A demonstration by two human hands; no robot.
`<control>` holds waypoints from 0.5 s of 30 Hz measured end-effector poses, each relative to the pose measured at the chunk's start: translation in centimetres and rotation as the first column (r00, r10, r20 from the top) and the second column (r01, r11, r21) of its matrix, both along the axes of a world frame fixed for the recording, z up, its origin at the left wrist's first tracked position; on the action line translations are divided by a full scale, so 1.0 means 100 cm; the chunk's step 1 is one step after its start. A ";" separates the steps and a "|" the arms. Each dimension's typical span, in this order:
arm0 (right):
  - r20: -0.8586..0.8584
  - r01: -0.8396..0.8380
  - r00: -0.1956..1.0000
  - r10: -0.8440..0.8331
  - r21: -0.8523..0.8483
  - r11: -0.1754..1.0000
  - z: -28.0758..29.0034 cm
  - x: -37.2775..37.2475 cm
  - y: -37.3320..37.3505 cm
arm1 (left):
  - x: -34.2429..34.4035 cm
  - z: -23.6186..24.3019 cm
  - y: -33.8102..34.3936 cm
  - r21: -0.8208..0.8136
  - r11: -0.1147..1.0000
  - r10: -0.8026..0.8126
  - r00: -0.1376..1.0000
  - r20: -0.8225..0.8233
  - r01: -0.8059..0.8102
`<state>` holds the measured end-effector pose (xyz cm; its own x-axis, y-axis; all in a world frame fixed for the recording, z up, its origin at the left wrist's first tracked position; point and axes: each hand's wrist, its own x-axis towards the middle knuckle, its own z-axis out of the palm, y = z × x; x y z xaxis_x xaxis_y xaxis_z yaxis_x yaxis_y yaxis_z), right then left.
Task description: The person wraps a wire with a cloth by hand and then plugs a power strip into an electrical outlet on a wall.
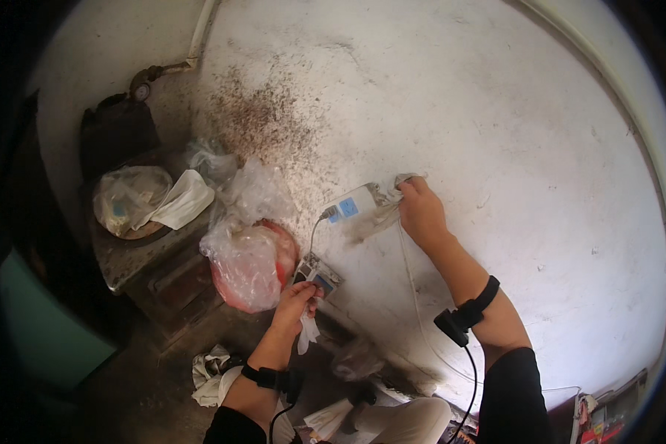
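Observation:
My right hand point(422, 213) is pressed to the wall with its fingers closed on a crumpled greyish rag point(405, 179). Just left of it, a white wall socket box point(359, 198) with blue faces has a grey plug point(328, 213) in it. Lower down, my left hand point(296, 305) is closed, and a white tissue point(308, 334) hangs from it. Its fingertips touch a small boxy device point(323, 277) with a dark screen; a grey cord point(312, 237) runs from the plug down toward this device. Whether the fingers also grip the device I cannot tell.
Clear plastic bags point(248, 259), one with something red inside, sit left of my left hand. Beyond them, a dark grimy stand point(133, 259) holds a bagged round thing point(129, 196) and a white cloth point(185, 200). Crumpled cloths point(213, 374) lie below. A thin cable point(414, 288) runs down the stained wall.

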<state>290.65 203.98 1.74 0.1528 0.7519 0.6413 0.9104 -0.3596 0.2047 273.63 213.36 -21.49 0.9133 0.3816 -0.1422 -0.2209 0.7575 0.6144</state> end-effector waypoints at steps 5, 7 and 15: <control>0.043 -0.103 0.993 0.106 -0.071 0.992 -0.017 -0.002 0.040 | 0.008 -0.003 -0.002 -0.026 0.999 0.020 1.000 0.004 -0.020; 0.029 -0.085 0.995 0.091 -0.166 0.982 -0.026 0.001 0.046 | 0.008 -0.003 -0.005 -0.037 0.999 -0.003 0.999 0.032 0.004; 0.167 0.205 0.966 -0.197 -0.038 0.978 -0.043 -0.008 0.059 | -0.002 0.000 0.005 -0.105 0.994 0.042 0.999 0.016 -0.040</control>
<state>289.88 209.85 -2.56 0.2024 0.7509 0.6287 0.7740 -0.5160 0.3670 273.41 213.87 -21.52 0.8998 0.4030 -0.1671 -0.2636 0.8075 0.5276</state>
